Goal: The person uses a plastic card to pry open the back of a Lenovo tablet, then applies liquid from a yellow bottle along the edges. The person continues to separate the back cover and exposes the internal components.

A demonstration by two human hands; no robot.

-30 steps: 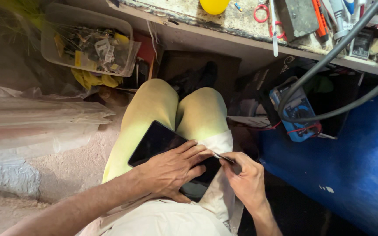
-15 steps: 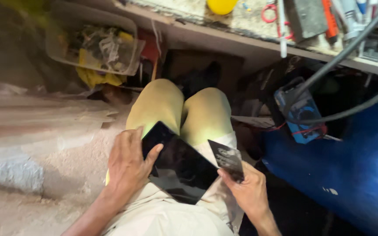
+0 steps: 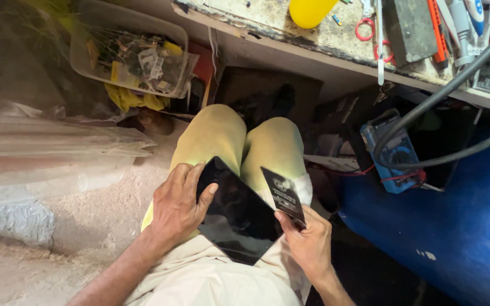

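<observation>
Tablet (image 3: 235, 218) on lap — left hand (image 3: 178, 205) gripping its edge, right hand (image 3: 308, 241) pinching dark card (image 3: 283, 195)

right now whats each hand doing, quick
Left hand: closed on the edge of the black tablet lying on the lap.
Right hand: pinching a small dark card at its lower end.

We see a worn bench (image 3: 313, 42) along the top, carrying a yellow cup (image 3: 308, 10), red-handled scissors (image 3: 370, 31), a grey block (image 3: 410, 28) and small tools. Below, our lap (image 3: 239, 141) bears a dark tablet (image 3: 236, 212).
</observation>
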